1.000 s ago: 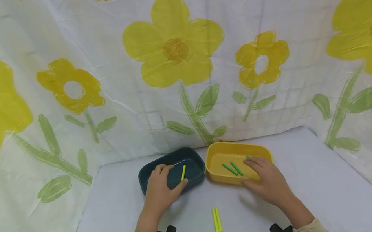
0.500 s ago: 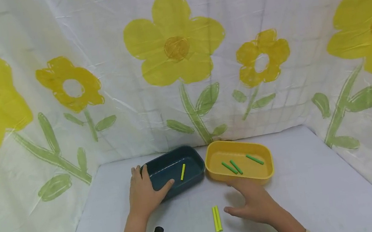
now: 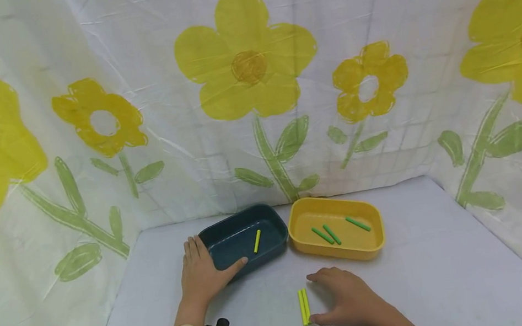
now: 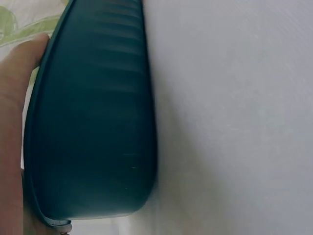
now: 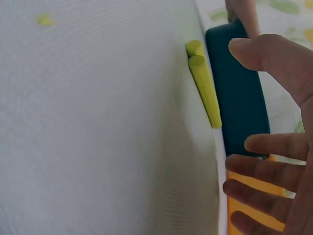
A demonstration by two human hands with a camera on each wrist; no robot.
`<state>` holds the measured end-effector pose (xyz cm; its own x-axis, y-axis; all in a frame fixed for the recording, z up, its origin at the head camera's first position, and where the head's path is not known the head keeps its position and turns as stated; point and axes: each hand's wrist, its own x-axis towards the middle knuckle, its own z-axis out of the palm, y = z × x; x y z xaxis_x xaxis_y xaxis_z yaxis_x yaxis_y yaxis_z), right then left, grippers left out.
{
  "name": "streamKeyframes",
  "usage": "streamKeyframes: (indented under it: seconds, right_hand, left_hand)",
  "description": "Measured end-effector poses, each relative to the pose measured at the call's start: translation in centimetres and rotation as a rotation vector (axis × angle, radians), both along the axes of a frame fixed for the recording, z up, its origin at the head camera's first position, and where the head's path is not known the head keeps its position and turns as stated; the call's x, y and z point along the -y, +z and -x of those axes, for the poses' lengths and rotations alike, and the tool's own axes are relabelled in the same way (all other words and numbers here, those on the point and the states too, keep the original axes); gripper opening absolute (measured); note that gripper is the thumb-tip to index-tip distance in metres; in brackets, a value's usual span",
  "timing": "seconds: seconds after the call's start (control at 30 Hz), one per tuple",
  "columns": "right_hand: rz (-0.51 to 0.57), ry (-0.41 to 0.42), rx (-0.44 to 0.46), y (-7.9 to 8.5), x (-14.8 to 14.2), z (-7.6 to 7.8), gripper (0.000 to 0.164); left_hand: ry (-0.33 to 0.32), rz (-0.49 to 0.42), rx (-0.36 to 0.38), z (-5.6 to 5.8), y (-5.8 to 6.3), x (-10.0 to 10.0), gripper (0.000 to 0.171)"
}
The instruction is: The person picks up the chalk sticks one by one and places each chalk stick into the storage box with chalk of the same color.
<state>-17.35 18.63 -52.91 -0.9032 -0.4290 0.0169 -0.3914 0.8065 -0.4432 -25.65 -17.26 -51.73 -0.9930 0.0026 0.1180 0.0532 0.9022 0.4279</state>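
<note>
My left hand (image 3: 201, 277) rests along the left end of a dark teal box (image 3: 232, 246), fingers extended and thumb on its front rim. In the left wrist view the thumb lies by the rim of the box wall (image 4: 93, 122). One yellow stick (image 3: 257, 241) lies inside. Two more yellow sticks (image 3: 304, 307), plain round rods, lie side by side on the table. Just right of them is my right hand (image 3: 350, 301), thumb and fingers spread apart, holding nothing. Its thumb tip overlaps their near end in the head view; the right wrist view shows the stick pair (image 5: 204, 88) outside the grasp.
A yellow box (image 3: 338, 251) stands right of the teal one, their corners close together. Three green sticks (image 3: 358, 224) lie in it. Behind both boxes hangs a white curtain (image 3: 185, 196) printed with yellow flowers. A white cloth (image 3: 435, 261) covers the table.
My right hand has drawn back from the yellow box toward the two yellow sticks, uncovering a third green stick. My left hand has shifted left, from over the teal box to its end.
</note>
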Motion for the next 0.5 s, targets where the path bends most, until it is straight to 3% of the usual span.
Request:
streamKeyframes:
  seconds: [0.5]
  right_hand:
    - [-0.085,0.053,-0.063,-0.46,1.03,0.1,0.095]
  left_hand:
    - [0.028,-0.007,-0.008,-0.02,-0.54,0.01,0.158]
